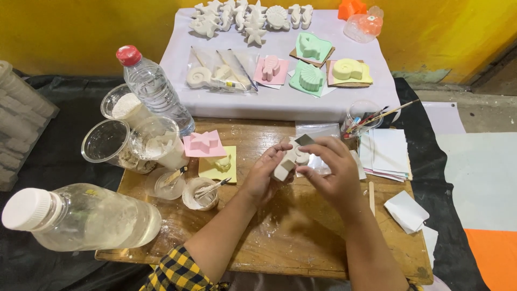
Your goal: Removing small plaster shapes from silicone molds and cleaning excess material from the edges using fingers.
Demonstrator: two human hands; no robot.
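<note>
My left hand (265, 175) holds a small white plaster figure (288, 161) above the wooden board (291, 237). My right hand (331, 170) pinches a small grey piece of sandpaper (304, 140) against the top of the figure. Both hands meet over the middle of the board. A pink star-shaped cast on a pink card (203, 143) and a small white cast on a yellow card (221, 164) lie just left of my left hand.
Two plastic water bottles (153, 89) (81, 218), several clear cups of white powder (129, 108), small bowls with sticks (200, 193), a cup of brushes (363, 118), paper stacks (388, 153), and painted and white casts on a pale cloth (280, 102) behind.
</note>
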